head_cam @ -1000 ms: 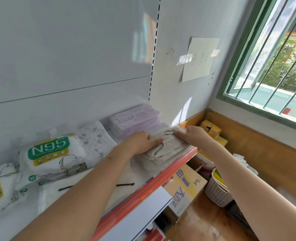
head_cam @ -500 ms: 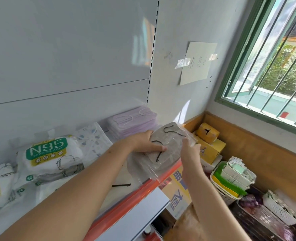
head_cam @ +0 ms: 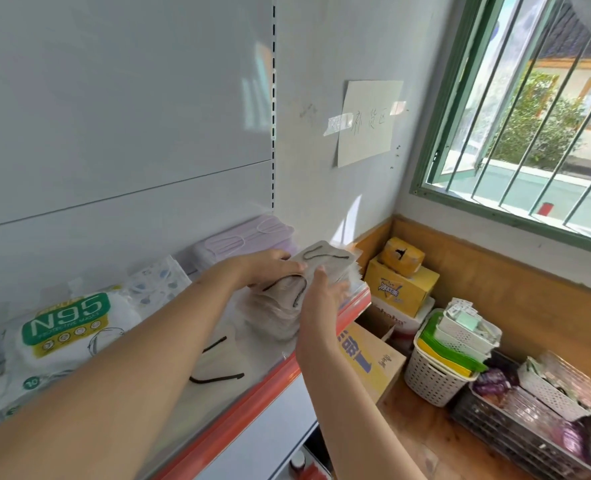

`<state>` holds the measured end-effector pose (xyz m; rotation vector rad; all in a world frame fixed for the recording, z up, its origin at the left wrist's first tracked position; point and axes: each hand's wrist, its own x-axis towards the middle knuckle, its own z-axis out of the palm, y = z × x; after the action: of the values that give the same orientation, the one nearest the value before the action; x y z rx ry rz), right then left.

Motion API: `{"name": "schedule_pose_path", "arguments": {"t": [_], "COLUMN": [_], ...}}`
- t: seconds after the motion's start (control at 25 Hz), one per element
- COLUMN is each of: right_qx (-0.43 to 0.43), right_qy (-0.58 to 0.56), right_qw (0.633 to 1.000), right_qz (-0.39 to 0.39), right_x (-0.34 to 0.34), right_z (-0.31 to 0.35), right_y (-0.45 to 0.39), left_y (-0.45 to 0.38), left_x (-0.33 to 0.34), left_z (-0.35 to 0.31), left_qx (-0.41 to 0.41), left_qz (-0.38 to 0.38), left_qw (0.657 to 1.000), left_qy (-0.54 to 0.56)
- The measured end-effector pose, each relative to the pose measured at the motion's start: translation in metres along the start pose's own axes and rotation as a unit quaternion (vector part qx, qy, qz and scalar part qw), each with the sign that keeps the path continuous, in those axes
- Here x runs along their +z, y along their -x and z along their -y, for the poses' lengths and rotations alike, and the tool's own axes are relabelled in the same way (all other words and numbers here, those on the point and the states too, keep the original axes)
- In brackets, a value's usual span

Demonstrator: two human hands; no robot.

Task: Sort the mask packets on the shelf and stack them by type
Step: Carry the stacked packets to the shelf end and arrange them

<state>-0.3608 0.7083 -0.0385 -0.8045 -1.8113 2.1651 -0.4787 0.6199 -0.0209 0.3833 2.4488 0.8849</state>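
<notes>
The right hand [head_cam: 322, 296] is hiding part of the beige mask stack [head_cam: 280, 306] sitting at the shelf [head_cam: 252, 400] edge; its fingers are lying straight against it. The left hand [head_cam: 263, 268] is gripping the top packet [head_cam: 325, 259].

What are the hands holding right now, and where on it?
The left hand grips the top beige mask packet at its left edge. The right hand rests open against the near side of the beige stack.
</notes>
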Motion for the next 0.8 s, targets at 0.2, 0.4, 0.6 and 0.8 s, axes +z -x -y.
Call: {"name": "schedule_pose_path", "arguments": {"t": [0.2, 0.4, 0.6, 0.8], "right_qx": [0.016, -0.032, -0.048, 0.000], "right_qy": [0.045, 0.062, 0.102, 0.059], "right_qw": [0.999, 0.998, 0.994, 0.998], "right_qz": [-0.004, 0.008, 0.005, 0.021], "right_x": [0.012, 0.019, 0.014, 0.023], "right_z": [0.004, 0.004, 0.004, 0.002], "right_y": [0.004, 0.003, 0.000, 0.010], "left_y": [-0.011, -0.018, -0.017, -0.021], "left_x": [0.000, -0.002, -0.008, -0.006], "left_z": [-0.002, 0.002, 0.006, 0.005], "left_qx": [0.015, 0.004, 0.018, -0.004], "left_qz": [0.002, 0.006, 0.003, 0.019], "left_qw": [0.999, 1.000, 1.000, 0.999], "left_qy": [0.034, 0.028, 0.009, 0.035]}}
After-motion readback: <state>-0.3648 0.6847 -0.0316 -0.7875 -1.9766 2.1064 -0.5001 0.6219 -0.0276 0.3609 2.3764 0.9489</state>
